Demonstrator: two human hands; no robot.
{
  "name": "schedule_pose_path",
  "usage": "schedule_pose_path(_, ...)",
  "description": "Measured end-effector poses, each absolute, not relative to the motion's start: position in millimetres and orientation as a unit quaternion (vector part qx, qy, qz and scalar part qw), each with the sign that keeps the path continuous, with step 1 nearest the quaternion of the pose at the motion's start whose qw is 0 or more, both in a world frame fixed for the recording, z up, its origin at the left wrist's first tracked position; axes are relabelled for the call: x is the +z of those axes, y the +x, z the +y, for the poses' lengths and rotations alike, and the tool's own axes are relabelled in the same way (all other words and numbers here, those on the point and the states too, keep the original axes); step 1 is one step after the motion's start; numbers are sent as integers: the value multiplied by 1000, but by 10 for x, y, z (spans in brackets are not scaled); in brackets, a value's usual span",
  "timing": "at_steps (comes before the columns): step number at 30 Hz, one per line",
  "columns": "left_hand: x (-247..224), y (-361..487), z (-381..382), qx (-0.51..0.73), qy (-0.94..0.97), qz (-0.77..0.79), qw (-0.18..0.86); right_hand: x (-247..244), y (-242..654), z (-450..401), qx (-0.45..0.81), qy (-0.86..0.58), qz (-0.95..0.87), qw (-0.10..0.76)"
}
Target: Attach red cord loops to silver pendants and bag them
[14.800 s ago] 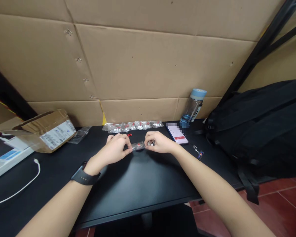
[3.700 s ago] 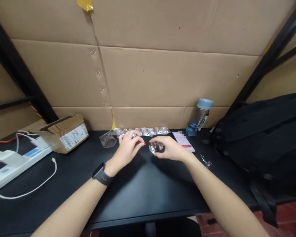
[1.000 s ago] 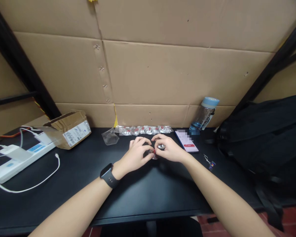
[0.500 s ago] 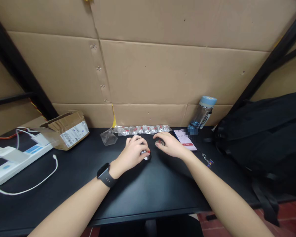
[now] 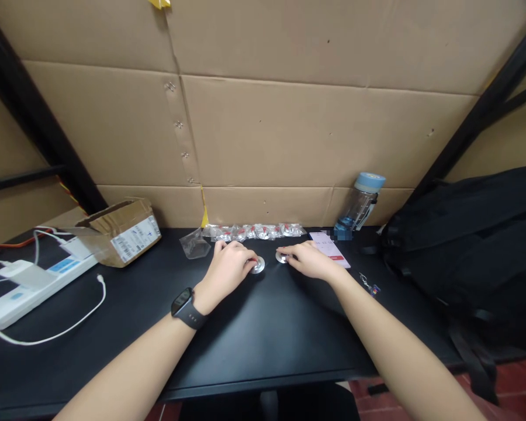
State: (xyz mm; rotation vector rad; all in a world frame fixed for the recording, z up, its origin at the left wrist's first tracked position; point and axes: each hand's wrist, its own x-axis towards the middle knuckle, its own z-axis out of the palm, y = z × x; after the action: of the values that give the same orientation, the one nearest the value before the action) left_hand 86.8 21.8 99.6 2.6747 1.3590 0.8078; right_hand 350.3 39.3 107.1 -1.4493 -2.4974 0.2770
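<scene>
Near the middle of the desk, my left hand (image 5: 233,264) pinches the small red centre piece of a shiny silver disc (image 5: 258,266). The disc is round and appears low over or on the black desktop; I cannot tell whether it touches. A short way to the right, my right hand (image 5: 307,258) has its fingertips closed on a second silver disc (image 5: 281,257), whose middle the fingers cover. Behind both hands lies a row of several similar discs with red parts in clear plastic wrappers (image 5: 263,231). My left wrist wears a black watch (image 5: 184,304).
An empty clear bag (image 5: 196,244) lies left of the row. Farther left are an open cardboard box (image 5: 125,234) and a white power strip (image 5: 56,275) with cables. On the right are a phone (image 5: 339,257), a water bottle (image 5: 358,204), a keychain (image 5: 370,285) and a black backpack (image 5: 469,251).
My left hand has drawn slightly left and away, with its disc tilting to show its face. My right hand has shifted a little right, its fingers closing on the other disc.
</scene>
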Motion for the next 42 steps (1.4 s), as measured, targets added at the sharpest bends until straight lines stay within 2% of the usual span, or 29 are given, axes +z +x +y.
schedule_pose_path(5, 1009, 885, 218, 261, 856, 446, 23, 1102, 3396, 339, 166, -408, -866, 239)
schedule_pose_path(7, 1016, 892, 228, 284, 840, 461, 29, 1093, 3369, 315, 172, -401, -873, 216)
schedule_pose_path(11, 1060, 885, 249, 355, 790, 497, 48, 1032, 3390, 328, 103, -467, -870, 118)
schedule_pose_path(16, 1118, 857, 258, 395, 749, 523, 97, 1046, 3443, 372, 84, -475, -868, 117)
schedule_pose_path(29, 860, 868, 429, 455, 667, 492, 327, 1152, 3374, 314, 197, -400, -841, 305)
schedule_pose_path(35, 863, 939, 381, 469, 618, 464, 427, 1150, 3323, 293, 259, -390, -811, 350)
schedule_pose_path(42, 880, 965, 353, 480, 581, 446, 483, 1075, 3211, 256, 303, -379, -781, 394)
